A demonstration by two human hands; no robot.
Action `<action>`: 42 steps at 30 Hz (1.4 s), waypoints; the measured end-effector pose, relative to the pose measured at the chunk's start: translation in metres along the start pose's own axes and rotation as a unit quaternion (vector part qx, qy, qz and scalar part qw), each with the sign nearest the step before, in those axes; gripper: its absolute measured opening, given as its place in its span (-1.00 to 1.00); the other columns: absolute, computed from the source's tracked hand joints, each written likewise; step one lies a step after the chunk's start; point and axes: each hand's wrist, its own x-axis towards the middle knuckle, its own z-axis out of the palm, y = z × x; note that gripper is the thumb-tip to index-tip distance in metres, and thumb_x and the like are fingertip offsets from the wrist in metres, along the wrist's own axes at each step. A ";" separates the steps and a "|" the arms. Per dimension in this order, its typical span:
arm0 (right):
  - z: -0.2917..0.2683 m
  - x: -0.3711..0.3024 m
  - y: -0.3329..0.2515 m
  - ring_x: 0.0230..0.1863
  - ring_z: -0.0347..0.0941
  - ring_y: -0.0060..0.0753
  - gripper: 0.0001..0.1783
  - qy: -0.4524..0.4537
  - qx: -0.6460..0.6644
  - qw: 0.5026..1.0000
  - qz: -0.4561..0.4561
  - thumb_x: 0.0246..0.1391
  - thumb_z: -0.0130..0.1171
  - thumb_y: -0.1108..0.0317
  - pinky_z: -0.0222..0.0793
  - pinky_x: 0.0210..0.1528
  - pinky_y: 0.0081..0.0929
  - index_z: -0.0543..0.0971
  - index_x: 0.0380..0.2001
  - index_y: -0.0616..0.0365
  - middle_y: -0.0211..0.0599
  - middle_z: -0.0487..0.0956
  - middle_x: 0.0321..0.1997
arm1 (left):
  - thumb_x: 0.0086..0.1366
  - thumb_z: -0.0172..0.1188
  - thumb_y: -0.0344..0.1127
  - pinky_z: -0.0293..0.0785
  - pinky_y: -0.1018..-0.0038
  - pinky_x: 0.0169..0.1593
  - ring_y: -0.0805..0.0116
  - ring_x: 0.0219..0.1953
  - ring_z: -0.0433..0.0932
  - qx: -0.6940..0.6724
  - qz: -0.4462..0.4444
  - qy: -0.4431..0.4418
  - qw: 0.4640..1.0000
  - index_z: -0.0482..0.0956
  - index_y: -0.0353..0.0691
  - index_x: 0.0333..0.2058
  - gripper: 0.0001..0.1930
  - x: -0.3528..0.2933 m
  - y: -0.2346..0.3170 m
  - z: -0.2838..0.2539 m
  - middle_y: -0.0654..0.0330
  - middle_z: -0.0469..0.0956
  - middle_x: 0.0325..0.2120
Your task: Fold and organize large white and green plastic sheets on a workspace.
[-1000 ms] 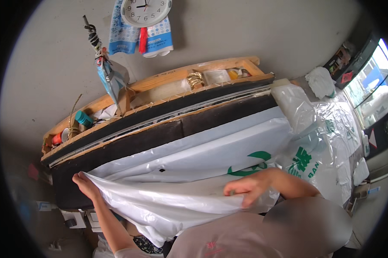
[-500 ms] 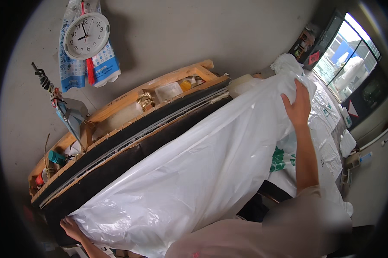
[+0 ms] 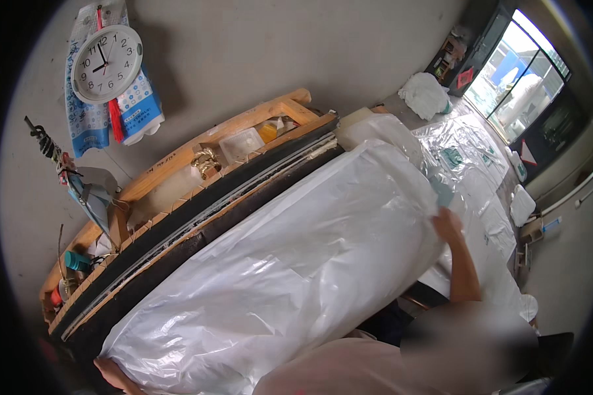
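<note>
A large white plastic sheet (image 3: 276, 276), glossy and creased, stretches in front of me and billows in the middle. At its lower left corner my left hand (image 3: 117, 376) is closed on the edge, its fingertips partly behind the plastic. My right hand (image 3: 449, 227) is at the sheet's right edge, near a small pale teal patch (image 3: 443, 192). Motion smears its fingers, so their grip cannot be made out. Under and behind the sheet lies a long dark padded surface (image 3: 197, 247).
A wooden trough (image 3: 155, 170) along the wall holds gold cord (image 3: 206, 162), a clear tray (image 3: 242, 143) and a teal spool (image 3: 78, 261). A round clock (image 3: 107, 64) hangs above. More plastic sheeting (image 3: 474, 158) and a white bundle (image 3: 424, 95) lie toward the glass door (image 3: 523, 72).
My right hand has come down and nearer from the sheet's far top edge. The sheet has dropped from there and puffed out, uncovering the white bundle. My left hand is slightly lower.
</note>
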 end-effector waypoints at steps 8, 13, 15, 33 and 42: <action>0.000 -0.031 -0.100 -0.03 0.31 -0.09 -0.67 0.257 0.099 0.935 -0.221 -0.08 0.05 0.40 0.20 -0.01 -0.16 0.44 -0.16 0.14 -0.14 0.40 -0.04 | 0.32 -0.25 -0.14 0.39 0.23 -0.12 -0.05 -0.16 0.46 -0.009 -0.060 -0.063 0.996 0.35 -0.21 -0.03 -0.62 -0.016 0.057 -0.058 -0.08 0.47 -0.16; 0.034 -0.048 -0.106 0.07 0.24 -0.09 -0.71 0.145 0.108 0.944 -0.276 -0.06 0.02 0.38 0.10 0.10 -0.15 0.42 -0.19 0.17 -0.10 0.38 -0.02 | 0.22 -0.11 -0.40 0.45 0.33 -0.26 0.15 -0.30 0.52 0.113 -0.115 -0.094 0.982 0.50 -0.20 -0.30 -0.82 -0.059 0.206 -0.144 0.07 0.52 -0.27; -0.008 -0.040 -0.154 0.14 0.18 -0.07 -0.69 0.110 0.282 0.905 -0.298 -0.01 -0.02 0.33 -0.02 0.19 -0.09 0.39 -0.16 0.17 -0.09 0.33 0.05 | 0.21 -0.09 -0.40 0.45 0.34 -0.27 0.16 -0.32 0.52 0.111 -0.090 -0.060 0.988 0.50 -0.21 -0.32 -0.83 -0.053 0.193 -0.160 0.07 0.52 -0.30; -0.041 -0.012 -0.255 0.27 0.05 -0.26 -0.69 0.084 0.203 0.901 -0.375 -0.01 0.05 0.26 -0.33 0.24 0.15 0.48 -0.15 0.05 -0.33 0.28 0.18 | 0.29 -0.06 -0.27 0.42 0.34 -0.30 0.17 -0.37 0.50 -0.099 -0.019 0.081 0.992 0.54 -0.32 -0.38 -0.74 -0.076 0.131 -0.156 0.03 0.53 -0.39; -0.057 0.019 -0.288 -0.13 0.35 -0.38 -0.71 0.242 0.616 0.728 -0.179 0.20 -0.13 0.29 0.21 -0.03 -0.44 0.31 -0.12 0.28 -0.29 0.45 -0.23 | 0.24 -0.12 -0.25 0.30 0.55 -0.28 0.44 -0.36 0.33 -0.461 -0.179 0.113 0.862 0.38 -0.34 -0.09 -0.65 -0.076 0.042 -0.130 0.24 0.39 -0.39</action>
